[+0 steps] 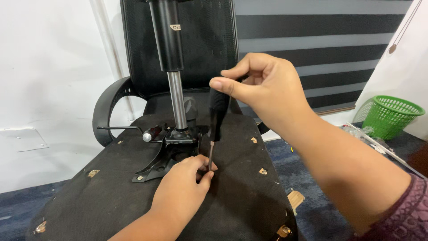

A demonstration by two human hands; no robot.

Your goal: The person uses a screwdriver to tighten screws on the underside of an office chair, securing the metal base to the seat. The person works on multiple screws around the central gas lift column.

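Note:
An office chair lies upside down, the black underside of its seat point(111, 201) facing up. A black metal mechanism plate point(171, 149) is fixed at the middle, with a gas lift cylinder point(171, 49) standing up from it. My right hand point(263, 85) grips the black handle of a screwdriver point(217, 114), held upright. Its shaft points down at the plate's right edge. My left hand point(180, 187) rests on the seat underside, fingertips pinching the shaft near its tip. The tip itself is hidden by my fingers.
A black lever with a round knob point(147, 135) sticks out left of the mechanism. The armrest point(104, 109) curves at the left. A green plastic basket point(390, 116) stands on the dark blue floor at the right, below striped window blinds point(312, 49).

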